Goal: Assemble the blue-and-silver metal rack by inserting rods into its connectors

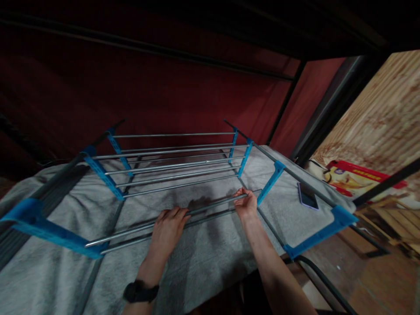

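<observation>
A rack of thin metal rods (173, 168) with blue plastic side brackets (103, 175) lies on a grey blanket (210, 258). My left hand (169, 227) rests with fingers curled over the nearest pair of rods, a black watch (140, 292) on its wrist. My right hand (246, 203) pinches the right end of the same front rod (210, 205), close to a blue bracket (271, 181). Both hands touch that rod.
A phone (307, 196) lies on the blanket's right edge. Dark red fabric walls (164, 87) and black frame bars (285, 103) close in behind and above. At right, a wooden wall (380, 122), a red printed package (354, 179) and a wooden floor (377, 280).
</observation>
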The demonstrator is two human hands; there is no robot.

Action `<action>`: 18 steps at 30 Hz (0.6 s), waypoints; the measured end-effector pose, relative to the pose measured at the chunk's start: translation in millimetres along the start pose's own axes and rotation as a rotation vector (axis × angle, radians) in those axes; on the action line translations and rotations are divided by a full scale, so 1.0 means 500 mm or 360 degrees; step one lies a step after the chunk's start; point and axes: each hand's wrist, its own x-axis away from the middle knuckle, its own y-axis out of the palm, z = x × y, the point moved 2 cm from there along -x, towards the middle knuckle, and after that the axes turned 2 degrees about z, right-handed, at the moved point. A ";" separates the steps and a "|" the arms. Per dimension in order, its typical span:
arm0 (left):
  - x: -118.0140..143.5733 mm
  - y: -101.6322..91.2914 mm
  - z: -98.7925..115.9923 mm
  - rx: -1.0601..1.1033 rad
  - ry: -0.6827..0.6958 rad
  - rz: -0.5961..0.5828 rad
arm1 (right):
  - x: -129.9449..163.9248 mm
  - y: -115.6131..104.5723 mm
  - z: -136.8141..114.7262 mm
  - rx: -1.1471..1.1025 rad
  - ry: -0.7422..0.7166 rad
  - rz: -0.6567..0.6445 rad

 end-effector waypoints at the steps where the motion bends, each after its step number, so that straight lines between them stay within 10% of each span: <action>1: 0.000 0.000 0.001 0.0002 0.0000 -0.0003 | -0.005 -0.007 -0.006 0.0019 -0.0088 0.0054; 18: -0.001 0.005 -0.009 0.0026 0.0056 -0.0039 | -0.034 -0.058 -0.041 -0.0092 -0.0237 0.0196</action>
